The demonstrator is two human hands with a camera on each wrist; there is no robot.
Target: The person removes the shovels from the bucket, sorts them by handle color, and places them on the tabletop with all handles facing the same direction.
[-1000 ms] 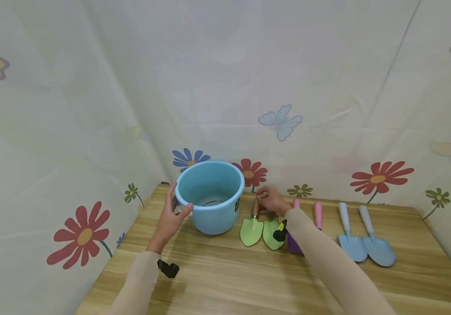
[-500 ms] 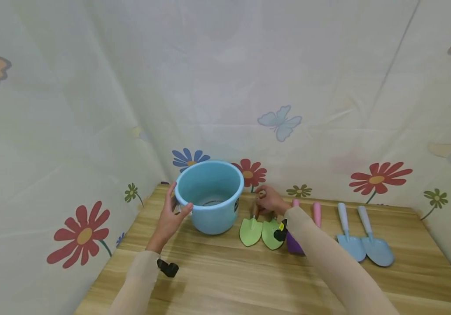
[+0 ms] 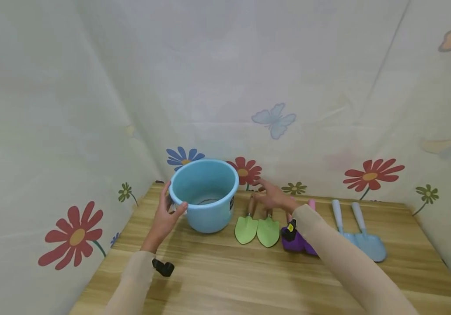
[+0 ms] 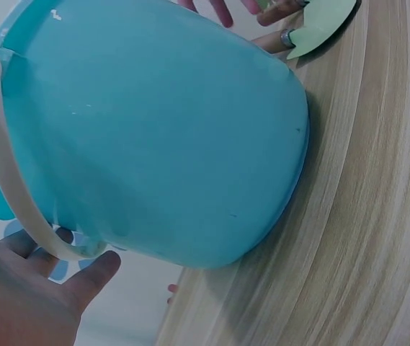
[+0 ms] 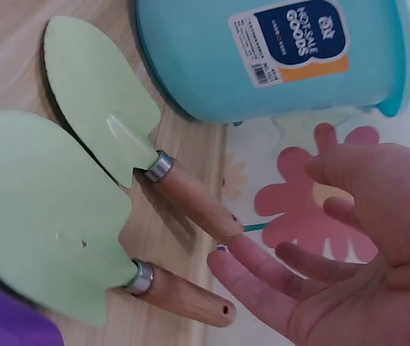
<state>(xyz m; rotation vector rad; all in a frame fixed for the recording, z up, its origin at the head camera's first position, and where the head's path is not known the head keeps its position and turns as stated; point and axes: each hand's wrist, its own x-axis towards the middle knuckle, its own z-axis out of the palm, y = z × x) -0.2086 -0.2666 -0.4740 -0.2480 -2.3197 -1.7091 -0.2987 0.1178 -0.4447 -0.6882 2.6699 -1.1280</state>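
A light blue plastic bucket (image 3: 209, 218) stands upright on the wooden table. My left hand (image 3: 166, 223) grips it at the left of its rim, thumb at the front and fingers along the side. In the left wrist view, its white carrying handle (image 4: 9, 155) hangs down near that hand's fingers. To the bucket's right lie two green garden trowels, the left trowel (image 3: 246, 230) and the right trowel (image 3: 268, 232). My right hand (image 3: 274, 197) is spread over their wooden handles, holding nothing; in the right wrist view its fingertips reach close to the left trowel's handle (image 5: 194, 202).
Purple hand shovels (image 3: 296, 243) with pink handles lie under my right forearm, partly hidden. Farther right are two blue shovels (image 3: 372, 247) with pale handles. A curtain (image 3: 209, 87) printed with flowers and butterflies hangs behind the table (image 3: 217, 275).
My right hand has let go of the left trowel's handle and its fingers have spread. The trowels and bucket stay put; the head view has shifted slightly to the right.
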